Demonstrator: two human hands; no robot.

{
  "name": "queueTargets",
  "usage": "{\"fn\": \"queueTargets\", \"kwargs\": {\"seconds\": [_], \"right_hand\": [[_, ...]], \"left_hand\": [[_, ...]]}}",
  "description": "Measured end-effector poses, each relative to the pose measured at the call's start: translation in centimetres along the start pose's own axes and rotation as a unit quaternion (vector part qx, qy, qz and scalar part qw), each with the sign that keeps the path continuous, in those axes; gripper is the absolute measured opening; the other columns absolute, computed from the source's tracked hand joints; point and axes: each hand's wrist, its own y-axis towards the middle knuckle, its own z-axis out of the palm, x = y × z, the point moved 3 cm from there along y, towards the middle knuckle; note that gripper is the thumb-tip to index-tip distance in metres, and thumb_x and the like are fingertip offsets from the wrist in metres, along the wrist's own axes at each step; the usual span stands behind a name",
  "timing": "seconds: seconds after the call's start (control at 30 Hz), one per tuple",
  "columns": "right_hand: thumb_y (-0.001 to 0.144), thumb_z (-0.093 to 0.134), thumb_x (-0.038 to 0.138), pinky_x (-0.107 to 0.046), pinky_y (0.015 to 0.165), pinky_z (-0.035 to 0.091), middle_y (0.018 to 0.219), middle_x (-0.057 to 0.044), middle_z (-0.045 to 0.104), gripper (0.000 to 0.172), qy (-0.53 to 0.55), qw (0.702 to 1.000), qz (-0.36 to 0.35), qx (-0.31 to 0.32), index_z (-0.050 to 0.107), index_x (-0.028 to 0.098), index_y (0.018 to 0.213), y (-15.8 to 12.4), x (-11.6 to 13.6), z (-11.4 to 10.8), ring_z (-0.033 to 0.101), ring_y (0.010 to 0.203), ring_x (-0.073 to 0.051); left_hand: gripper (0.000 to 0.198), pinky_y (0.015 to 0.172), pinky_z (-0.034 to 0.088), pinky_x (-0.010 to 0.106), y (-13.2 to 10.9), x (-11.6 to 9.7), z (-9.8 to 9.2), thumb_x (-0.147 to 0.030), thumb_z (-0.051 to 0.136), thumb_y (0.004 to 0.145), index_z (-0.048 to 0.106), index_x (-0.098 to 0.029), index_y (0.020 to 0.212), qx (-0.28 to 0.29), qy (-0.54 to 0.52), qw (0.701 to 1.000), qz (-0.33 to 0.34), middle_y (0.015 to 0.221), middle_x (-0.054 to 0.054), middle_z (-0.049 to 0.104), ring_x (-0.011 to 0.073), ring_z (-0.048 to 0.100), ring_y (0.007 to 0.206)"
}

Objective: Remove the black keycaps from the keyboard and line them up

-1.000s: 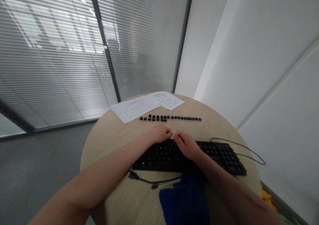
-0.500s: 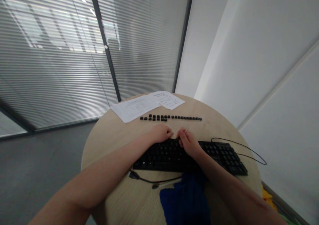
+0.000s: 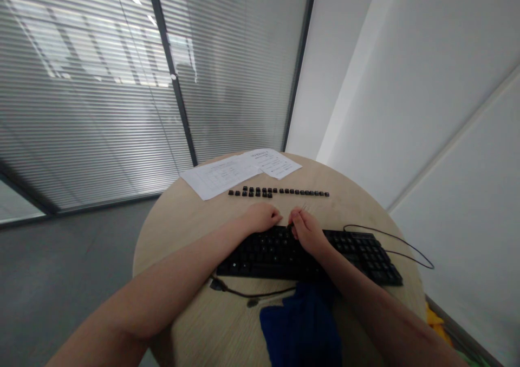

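A black keyboard (image 3: 260, 256) lies across the round table, its front edge towards me. My left hand (image 3: 262, 217) rests at its back edge with curled fingers closed against it; the fingertips are partly hidden. Just to the right, my right hand (image 3: 305, 227) is closed in a pinch above the upper middle keys. Thin wires, apparently of a keycap puller (image 3: 304, 208), stick up from its fingers. A small dark piece shows beneath that grip, too small to make out. Beyond both hands, several loose black keycaps (image 3: 257, 192) stand in rows on the wood.
Printed sheets (image 3: 221, 176) lie at the back of the table (image 3: 162, 237). A USB plug (image 3: 218, 284) on its cable and a small dark-ended brush-like item (image 3: 252, 303) lie in front. Blue cloth (image 3: 300, 323) is near me; a black cable (image 3: 410, 242) loops off the right edge.
My right hand shifts very slightly, and the thin wires above its fingers show a little more clearly. My left hand, the keyboard and the keycap rows stay in place.
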Motion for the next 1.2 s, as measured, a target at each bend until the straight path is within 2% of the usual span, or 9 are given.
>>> {"fn": "queueTargets", "kwargs": {"seconds": [0.23,0.43,0.6,0.67,0.8,0.9,1.0,1.07,1.2], "right_hand": [[0.100,0.030,0.057,-0.025,0.047,0.036,0.050,0.004,0.046,0.046,0.012,0.999,0.009,0.047,0.050,0.023,0.077,-0.2,0.2,0.2,0.045,0.045,-0.014],[0.101,0.036,0.044,-0.027,0.054,0.035,0.056,0.001,0.053,0.036,-0.073,0.993,-0.062,0.065,0.054,0.022,0.078,-0.5,2.0,-0.1,0.050,0.052,-0.016],[0.100,0.037,0.041,-0.029,0.062,0.037,0.064,-0.002,0.059,0.035,-0.142,0.977,-0.118,0.103,0.055,0.022,0.077,-0.7,3.1,0.1,0.056,0.062,-0.018],[0.100,0.036,0.041,-0.029,0.062,0.037,0.063,-0.002,0.058,0.036,-0.134,0.980,-0.121,0.087,0.055,0.022,0.077,-0.8,2.9,0.1,0.055,0.060,-0.018],[0.099,0.037,0.047,-0.028,0.057,0.037,0.058,-0.001,0.054,0.040,-0.078,0.993,-0.090,0.012,0.055,0.021,0.074,-0.9,2.0,-0.2,0.051,0.055,-0.016],[0.099,0.034,0.055,-0.026,0.049,0.035,0.051,0.002,0.047,0.046,0.011,0.998,-0.034,-0.055,0.050,0.022,0.071,-0.8,1.1,-0.4,0.046,0.047,-0.014],[0.099,0.028,0.060,-0.024,0.043,0.032,0.046,0.005,0.043,0.050,0.087,0.987,0.033,-0.130,0.045,0.023,0.070,-0.7,0.2,-0.6,0.041,0.041,-0.013],[0.097,0.032,0.061,-0.023,0.043,0.032,0.047,0.005,0.043,0.049,0.083,0.988,0.036,-0.128,0.046,0.023,0.070,-0.7,0.0,-0.5,0.041,0.041,-0.012],[0.097,0.037,0.055,-0.024,0.045,0.033,0.050,0.004,0.045,0.044,0.027,0.996,-0.002,-0.083,0.048,0.022,0.070,-0.7,0.2,-0.4,0.042,0.044,-0.013]], "left_hand": [[0.040,0.062,0.040,0.028,0.3,0.3,0.4,-0.045,0.046,0.092,0.074,-0.022,0.077,-0.008,-0.010,1.000,0.001,0.077,0.006,0.072,0.0192,0.061,0.070],[0.039,0.061,0.039,0.029,0.3,0.3,0.3,-0.045,0.048,0.092,0.075,-0.021,0.077,-0.009,-0.011,1.000,0.004,0.077,0.007,0.072,0.0207,0.061,0.071],[0.038,0.062,0.039,0.030,0.2,0.2,0.2,-0.043,0.048,0.091,0.075,-0.020,0.078,-0.009,-0.007,1.000,0.011,0.080,0.008,0.073,0.0213,0.061,0.072],[0.039,0.062,0.040,0.030,0.3,0.2,0.3,-0.044,0.046,0.091,0.074,-0.020,0.077,-0.012,-0.007,1.000,0.014,0.080,0.008,0.073,0.0213,0.061,0.072],[0.039,0.063,0.040,0.029,0.3,0.3,0.3,-0.043,0.046,0.092,0.073,-0.021,0.076,-0.006,-0.003,1.000,0.007,0.080,0.007,0.073,0.0206,0.061,0.071],[0.039,0.063,0.040,0.030,0.3,0.2,0.3,-0.044,0.046,0.093,0.073,-0.021,0.076,-0.006,-0.003,1.000,0.010,0.079,0.007,0.072,0.0211,0.061,0.071],[0.039,0.064,0.039,0.030,0.2,0.2,0.4,-0.044,0.046,0.093,0.073,-0.021,0.077,-0.004,0.000,1.000,0.014,0.079,0.007,0.072,0.0212,0.061,0.072],[0.039,0.063,0.039,0.029,0.2,0.3,0.4,-0.044,0.046,0.093,0.073,-0.021,0.077,-0.002,-0.002,1.000,0.011,0.079,0.006,0.072,0.0208,0.061,0.073],[0.038,0.062,0.037,0.028,0.1,0.4,0.0,-0.043,0.046,0.094,0.070,-0.020,0.075,-0.014,-0.028,0.999,0.008,0.076,0.005,0.070,0.0188,0.058,0.070]]}}
